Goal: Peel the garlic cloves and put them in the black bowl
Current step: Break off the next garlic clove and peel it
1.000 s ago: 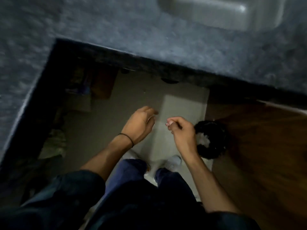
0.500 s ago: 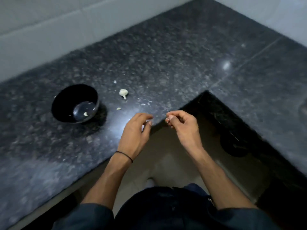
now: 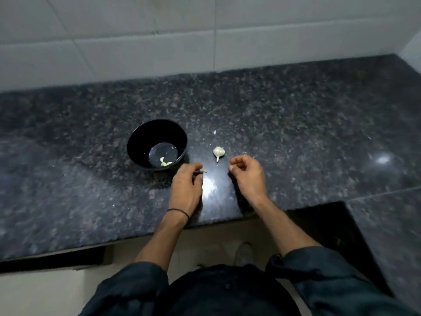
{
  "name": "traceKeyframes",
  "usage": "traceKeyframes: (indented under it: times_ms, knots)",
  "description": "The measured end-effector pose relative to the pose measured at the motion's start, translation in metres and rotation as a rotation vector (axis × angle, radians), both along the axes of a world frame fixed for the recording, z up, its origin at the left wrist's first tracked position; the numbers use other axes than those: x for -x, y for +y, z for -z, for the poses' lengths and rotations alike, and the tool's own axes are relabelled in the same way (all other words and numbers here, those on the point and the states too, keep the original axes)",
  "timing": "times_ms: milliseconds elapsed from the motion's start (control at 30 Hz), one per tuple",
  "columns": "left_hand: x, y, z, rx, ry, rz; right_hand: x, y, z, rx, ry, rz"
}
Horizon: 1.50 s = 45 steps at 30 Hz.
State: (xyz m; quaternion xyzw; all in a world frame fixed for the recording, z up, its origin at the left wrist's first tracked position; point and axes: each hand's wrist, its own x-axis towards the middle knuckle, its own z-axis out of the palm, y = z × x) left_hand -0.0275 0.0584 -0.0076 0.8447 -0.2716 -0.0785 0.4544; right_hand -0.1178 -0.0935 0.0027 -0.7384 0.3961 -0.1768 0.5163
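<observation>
Nothing in view can be read: no writing, label, brand, number or sign. The black bowl (image 3: pixel 141 142) on the tabletop (image 3: pixel 296 133) shows no legible mark. The same goes for the white wall tiles (image 3: pixel 136 53) at the far side and the dark sleeves (image 3: pixel 330 281) at the near edge.

Dark blue-grey sleeves (image 3: pixel 323 272) are pushed up both forearms; a thin black band (image 3: pixel 178 212) circles the left wrist.
</observation>
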Motion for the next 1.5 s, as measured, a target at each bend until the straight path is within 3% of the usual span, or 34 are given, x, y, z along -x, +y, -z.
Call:
traceKeyframes:
  times_ms: [333, 567, 733, 933, 1100, 1300, 1500]
  knots:
    - [0.005, -0.032, 0.003, -0.114, -0.074, -0.148, 0.003, -0.030, 0.027, 0.287, -0.147, -0.268]
    - [0.025, -0.040, -0.010, -0.063, -0.111, -0.267, 0.004, -0.031, 0.030, 0.255, -0.181, -0.300]
    - [0.023, -0.034, -0.035, 0.020, -0.272, -0.354, 0.003, -0.032, 0.031, 0.235, -0.194, -0.303]
    - [-0.026, -0.009, -0.040, -0.207, -0.408, -0.484, 0.004, -0.032, 0.031, 0.236, -0.189, -0.313]
    - [-0.043, -0.003, -0.043, -0.257, -0.392, -0.437, 0.003, -0.030, 0.031, 0.254, -0.170, -0.299]
    - [-0.022, -0.002, -0.045, -0.038, -0.425, -0.296, -0.002, -0.029, 0.020, 0.149, -0.141, -0.232]
    - [0.009, -0.016, -0.005, -0.145, -0.216, -0.083, -0.028, -0.022, 0.008, 0.244, -0.037, -0.216]
